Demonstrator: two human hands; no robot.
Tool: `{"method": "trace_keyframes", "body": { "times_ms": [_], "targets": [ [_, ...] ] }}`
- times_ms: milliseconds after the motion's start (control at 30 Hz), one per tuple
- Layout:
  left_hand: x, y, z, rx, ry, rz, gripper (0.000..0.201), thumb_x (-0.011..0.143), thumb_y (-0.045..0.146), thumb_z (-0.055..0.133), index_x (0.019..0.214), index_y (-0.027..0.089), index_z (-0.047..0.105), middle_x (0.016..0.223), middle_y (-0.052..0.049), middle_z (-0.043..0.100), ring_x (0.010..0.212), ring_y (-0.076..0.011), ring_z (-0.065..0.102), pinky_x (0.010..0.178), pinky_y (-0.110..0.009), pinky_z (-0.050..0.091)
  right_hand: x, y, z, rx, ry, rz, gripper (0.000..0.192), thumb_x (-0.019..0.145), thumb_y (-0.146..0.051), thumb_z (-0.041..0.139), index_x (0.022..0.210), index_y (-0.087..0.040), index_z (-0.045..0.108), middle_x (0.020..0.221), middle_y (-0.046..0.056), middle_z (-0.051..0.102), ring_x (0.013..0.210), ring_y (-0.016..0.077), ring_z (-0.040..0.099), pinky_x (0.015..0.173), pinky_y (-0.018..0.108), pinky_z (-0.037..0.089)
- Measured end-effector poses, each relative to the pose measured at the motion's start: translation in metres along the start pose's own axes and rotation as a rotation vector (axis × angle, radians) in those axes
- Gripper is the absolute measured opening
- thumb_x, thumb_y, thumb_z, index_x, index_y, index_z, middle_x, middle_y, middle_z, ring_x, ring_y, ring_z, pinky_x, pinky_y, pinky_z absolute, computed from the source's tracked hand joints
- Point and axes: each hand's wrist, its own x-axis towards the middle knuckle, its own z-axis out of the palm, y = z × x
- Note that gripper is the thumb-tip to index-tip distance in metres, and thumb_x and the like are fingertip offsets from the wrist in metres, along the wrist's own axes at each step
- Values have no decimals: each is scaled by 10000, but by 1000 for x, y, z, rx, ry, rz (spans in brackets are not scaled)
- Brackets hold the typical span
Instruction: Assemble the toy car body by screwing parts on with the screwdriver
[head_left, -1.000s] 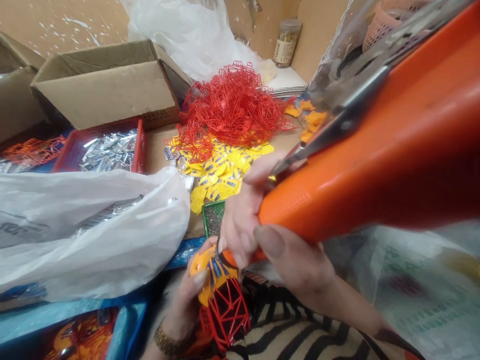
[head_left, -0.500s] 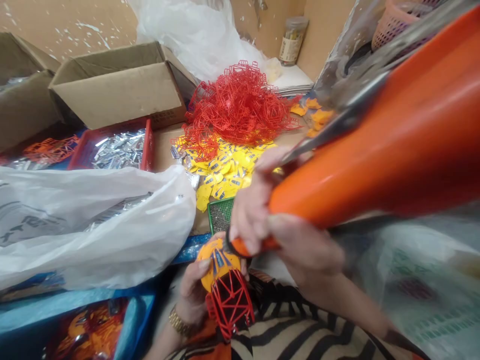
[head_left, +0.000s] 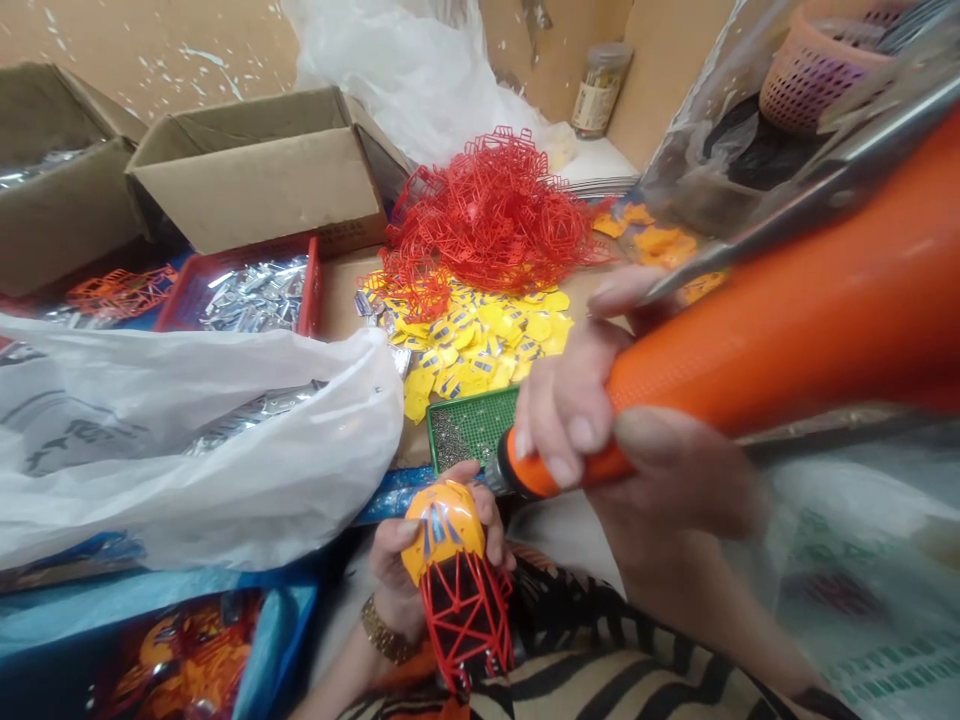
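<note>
Yellow-orange plastic toy shell with a red lattice cage [head_left: 444, 525], low in the middle of the view, in front of black-and-tan striped clothing [head_left: 607, 680]. Held in the left grip [head_left: 397, 590], closed on the shell's sides, with thumb on one edge and fingers on the other. In the right grip [head_left: 679, 490], wrapped firmly round the narrow end of a thick orange cylindrical tool with a dark collar [head_left: 757, 345]. Pointed tip-first at the left fingers, just beside the shell; too blurred to tell whether touching. Beyond, on the brown counter [head_left: 345, 290]: a green mesh tray of tiny metal pieces [head_left: 487, 412], then a heap of flat yellow plastic pieces [head_left: 480, 345], and a tangled pile of red lattice pieces [head_left: 495, 220]. To the left, a red plastic basket of silvery parts [head_left: 312, 290] and a crumpled white plastic bag [head_left: 330, 500].
</note>
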Motion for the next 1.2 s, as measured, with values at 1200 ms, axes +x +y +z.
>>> {"method": "trace_keyframes", "body": {
  "times_ms": [1200],
  "targets": [
    [-2, 40, 4, 1858, -53, 881, 775, 668, 329, 826, 1353, 172, 498, 1147, -146, 645, 1020, -289, 626, 862, -380, 505, 4, 24, -31, -80, 59, -161, 261, 756, -247, 713, 972, -264, 567, 624, -73, 564, 459, 99, 536, 526, 281, 528]
  ]
}}
